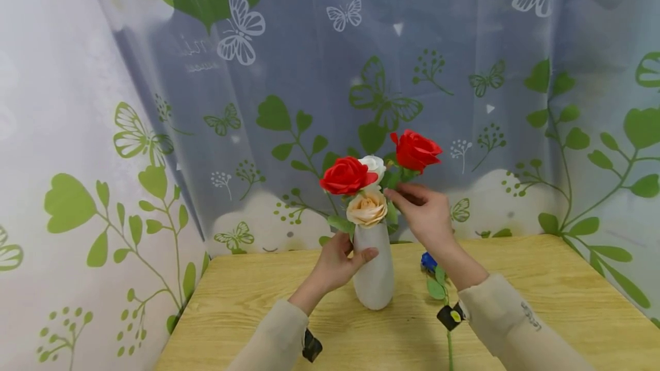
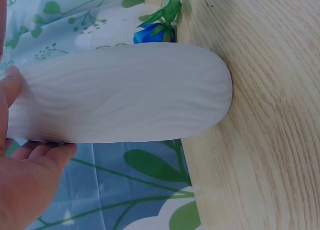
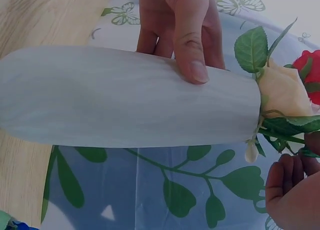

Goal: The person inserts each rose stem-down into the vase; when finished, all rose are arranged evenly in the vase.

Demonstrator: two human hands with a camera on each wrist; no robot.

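Note:
A tall white vase (image 1: 374, 279) stands upright on the wooden table, and my left hand (image 1: 337, 265) grips its upper part from the left. Fingers go behind the vase while the thumb lies across its front, as the right wrist view shows. In its mouth are a red rose (image 1: 344, 176), a white rose (image 1: 375, 166) and a peach rose (image 1: 367, 209). My right hand (image 1: 427, 216) pinches the green stem of a second red rose (image 1: 416, 151), which leans right above the vase. Leaves hide the stem's lower end.
A blue rose (image 1: 428, 262) lies on the table (image 1: 247, 291) to the right of the vase, partly beneath my right forearm. Black wrist cameras (image 1: 311, 346) sit under both sleeves. A printed curtain (image 1: 309, 73) hangs right behind the table.

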